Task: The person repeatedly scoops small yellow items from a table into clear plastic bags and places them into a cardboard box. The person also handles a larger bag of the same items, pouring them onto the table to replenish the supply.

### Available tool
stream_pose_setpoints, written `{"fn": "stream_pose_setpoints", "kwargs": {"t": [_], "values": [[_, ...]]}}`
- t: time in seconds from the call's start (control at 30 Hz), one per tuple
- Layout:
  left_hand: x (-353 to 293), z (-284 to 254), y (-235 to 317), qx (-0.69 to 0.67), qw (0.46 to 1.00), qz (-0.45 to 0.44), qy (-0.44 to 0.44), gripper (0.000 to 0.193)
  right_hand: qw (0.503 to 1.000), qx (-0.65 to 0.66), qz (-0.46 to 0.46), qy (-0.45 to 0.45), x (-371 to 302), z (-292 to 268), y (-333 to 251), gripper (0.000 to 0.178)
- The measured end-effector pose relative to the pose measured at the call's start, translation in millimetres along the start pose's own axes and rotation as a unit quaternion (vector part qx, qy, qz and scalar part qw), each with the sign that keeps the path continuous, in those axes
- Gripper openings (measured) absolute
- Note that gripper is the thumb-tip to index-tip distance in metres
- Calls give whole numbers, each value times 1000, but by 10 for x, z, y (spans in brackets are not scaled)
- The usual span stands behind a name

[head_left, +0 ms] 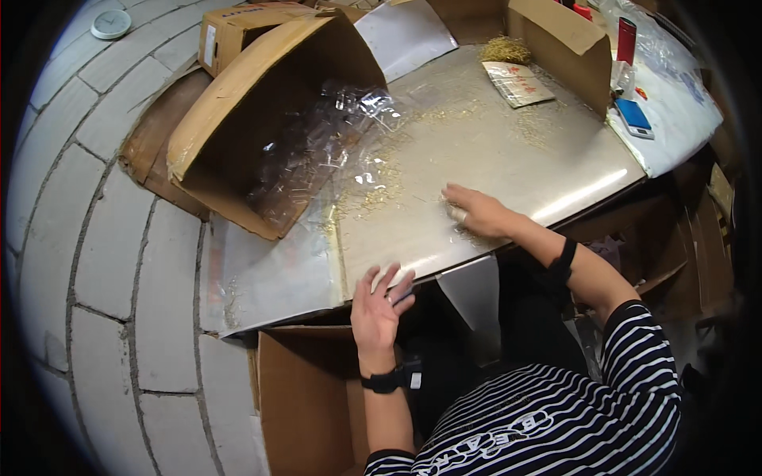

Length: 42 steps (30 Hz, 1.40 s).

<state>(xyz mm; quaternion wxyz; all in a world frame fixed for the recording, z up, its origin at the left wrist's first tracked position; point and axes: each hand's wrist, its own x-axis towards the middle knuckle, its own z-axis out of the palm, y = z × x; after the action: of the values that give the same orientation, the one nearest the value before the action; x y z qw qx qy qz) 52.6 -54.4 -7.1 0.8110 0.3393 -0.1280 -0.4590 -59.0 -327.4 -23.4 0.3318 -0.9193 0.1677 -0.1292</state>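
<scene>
My left hand (377, 313) is raised at the front edge of the metal-topped table (508, 170), palm turned up and fingers spread. A small dark blue spot shows by its fingers; I cannot make out what it is. Farther right, my right hand (482, 214) lies palm down on the tabletop, fingers stretched out, with a pale wrap around one finger. A few tiny pieces show under its edge. Small gold-coloured bits (381, 186) are scattered left of it. Clear plastic pieces (317, 147) spill from a tilted cardboard box (230, 119) onto the table.
A gold heap (506, 51) and a flat printed packet (517, 84) lie at the back. Right of a cardboard flap (567, 59) are a blue-topped scale (634, 117) and a red cylinder (626, 41). An open carton (305, 397) stands below the front edge. A wall clock (110, 24) hangs left.
</scene>
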Motion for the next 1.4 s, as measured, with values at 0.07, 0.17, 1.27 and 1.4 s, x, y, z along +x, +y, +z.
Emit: {"fn": "stream_pose_setpoints", "kwargs": {"t": [0.07,0.17,1.27,1.4], "values": [[-376,-118,-104,50,998,-21,16,40,990,104,20,94,-166,-143,150,48],[-852,-395,-332,83,983,-90,135,35,971,137,95,173,-355,-252,617,48],[-569,-623,-2081,97,966,-223,91,47,990,131,11,45,-1896,320,-373,30],[-569,-600,-2039,115,964,-219,96,39,984,171,-6,39,-1978,633,-258,37]]}}
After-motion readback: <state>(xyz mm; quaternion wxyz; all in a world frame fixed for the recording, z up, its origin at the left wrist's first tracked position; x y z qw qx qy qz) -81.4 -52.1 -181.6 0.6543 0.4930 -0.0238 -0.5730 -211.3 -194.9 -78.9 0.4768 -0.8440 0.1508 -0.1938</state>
